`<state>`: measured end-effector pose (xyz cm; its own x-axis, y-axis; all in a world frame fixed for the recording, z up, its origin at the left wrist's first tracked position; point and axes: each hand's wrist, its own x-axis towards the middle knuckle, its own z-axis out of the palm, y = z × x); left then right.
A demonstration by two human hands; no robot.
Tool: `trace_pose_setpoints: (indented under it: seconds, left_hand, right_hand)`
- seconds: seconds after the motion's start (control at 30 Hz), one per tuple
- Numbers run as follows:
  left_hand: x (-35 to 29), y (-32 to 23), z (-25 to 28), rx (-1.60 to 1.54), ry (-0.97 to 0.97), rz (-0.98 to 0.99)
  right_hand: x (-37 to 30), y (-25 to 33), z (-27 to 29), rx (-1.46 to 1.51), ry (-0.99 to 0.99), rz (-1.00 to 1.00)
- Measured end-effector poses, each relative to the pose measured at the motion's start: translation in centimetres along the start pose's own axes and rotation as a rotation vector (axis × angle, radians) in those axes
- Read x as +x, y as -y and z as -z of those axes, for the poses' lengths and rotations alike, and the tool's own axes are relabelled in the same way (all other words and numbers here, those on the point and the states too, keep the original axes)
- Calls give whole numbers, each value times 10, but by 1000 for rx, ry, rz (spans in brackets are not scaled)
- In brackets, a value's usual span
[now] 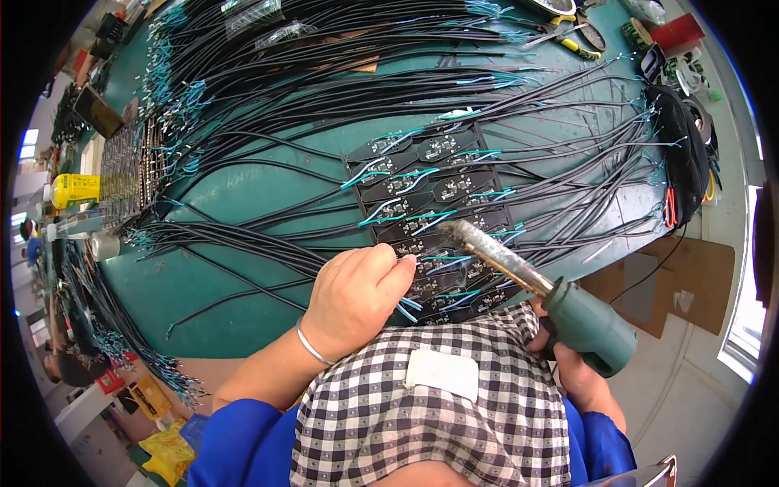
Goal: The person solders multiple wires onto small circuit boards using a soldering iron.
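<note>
A panel of black circuit boards (454,188) lies on the table, with short blue and teal wire ends across it. My left hand (355,288) rests over its near left edge, fingers curled and the thumb pressed to the index finger. Whatever is in that pinch is hidden. In my right hand (578,375) is a green-handled soldering gun (591,325), gripped from below. Its metal barrel slants up and left, and the tip stands over the middle of the panel. Black cables (268,247) fan out from the panel's left side, and more cables (580,191) from its right.
Bundles of black cables (324,61) cover the far part of the green table (219,304). Yellow-handled pliers (580,40) lie at the far right. A black bag (680,158) sits at the right edge, and a yellow bottle (77,190) stands at the left.
</note>
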<state>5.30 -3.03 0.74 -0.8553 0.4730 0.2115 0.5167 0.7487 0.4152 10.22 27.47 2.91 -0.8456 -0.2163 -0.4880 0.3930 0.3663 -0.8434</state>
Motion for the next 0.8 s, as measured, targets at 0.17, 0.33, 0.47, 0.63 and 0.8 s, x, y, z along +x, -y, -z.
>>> trace_pose_setpoints:
  seconds: [0.17, 0.33, 0.47, 0.63, 0.8]
  left_hand:
    - [1, -1, 2, 9, -1, -5]
    - [4, -4, 4, 44, 26, -12]
    - [4, -3, 5, 25, 36, -13]
    - [5, -3, 6, 23, 45, -8]
    - [6, -2, 7, 32, 93, -5]
  right_hand:
    - [-1, -8, -2, -101, 25, 27]
    - [4, -7, -5, -160, -9, 107]
    - [9, 6, -9, -139, -47, 124]
    - [13, 9, -8, -327, -22, 332]
    - [7, -3, -5, 102, 32, 95]
